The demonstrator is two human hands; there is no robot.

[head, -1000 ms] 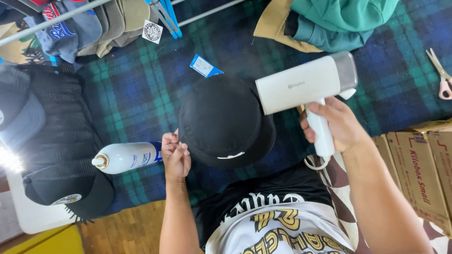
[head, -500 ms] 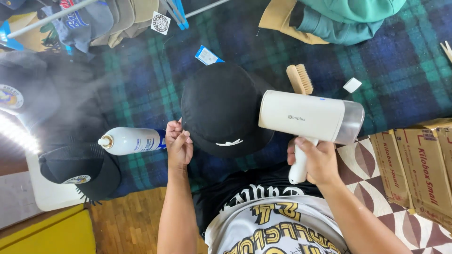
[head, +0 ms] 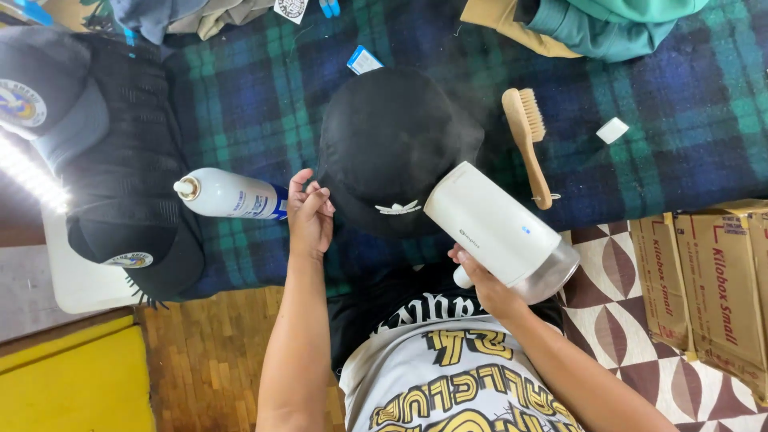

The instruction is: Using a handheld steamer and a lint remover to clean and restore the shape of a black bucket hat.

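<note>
A black cap (head: pixel 388 144) with a small white emblem lies on a dark blue and green plaid blanket (head: pixel 240 104). My left hand (head: pixel 309 214) pinches the cap's edge at its lower left. My right hand (head: pixel 480 282) grips the handle of a white handheld steamer (head: pixel 492 226), whose nozzle end points up-left at the cap's lower right side. A faint wisp of steam drifts over the cap's right edge.
A white spray can (head: pixel 228 196) lies left of my left hand. A wooden brush (head: pixel 528 140) and a small white block (head: pixel 613 130) lie to the right. Other caps (head: pixel 120 248) sit at left, cardboard boxes (head: pixel 704 280) at right, folded clothes (head: pixel 592 28) at the top.
The steamer has swung from level to tilted, its nozzle now close to the cap's lower right. My right hand moved down toward my body. My left hand keeps its pinch on the cap.
</note>
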